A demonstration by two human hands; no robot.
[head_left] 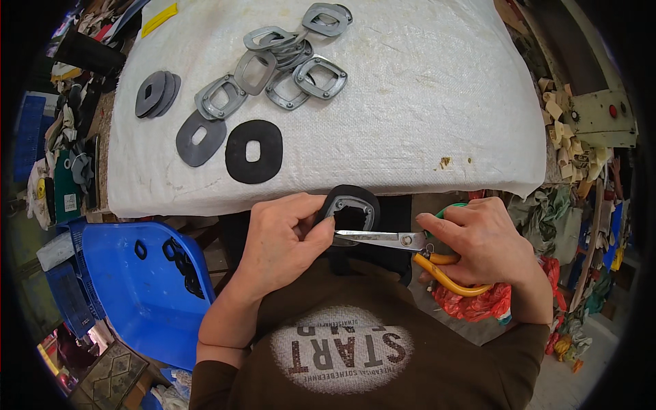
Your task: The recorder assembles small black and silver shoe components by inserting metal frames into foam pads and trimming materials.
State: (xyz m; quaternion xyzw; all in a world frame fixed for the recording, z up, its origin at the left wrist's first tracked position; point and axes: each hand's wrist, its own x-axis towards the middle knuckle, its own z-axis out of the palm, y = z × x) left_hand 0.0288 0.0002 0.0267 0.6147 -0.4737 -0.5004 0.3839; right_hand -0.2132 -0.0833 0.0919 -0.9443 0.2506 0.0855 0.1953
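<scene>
My left hand (277, 239) pinches a rounded-square grey metal frame with a black pad (362, 192) around its outer edge, held up at the front edge of the table. The black material has a ragged edge inside the frame's opening. My right hand (482, 236) grips a pair of scissors (386, 238) with one orange and one green handle. Their blades point left and reach the near side of the held frame, by my left thumb. Whether the tips touch the material I cannot tell.
Several loose metal frames (321, 76) lie heaped on the white-covered table (410, 123). Closer in are a black pad (254, 167), a dark grey pad (191, 152) and a small pad stack (152, 96). A blue tub (147, 294) with black cut pieces stands at lower left.
</scene>
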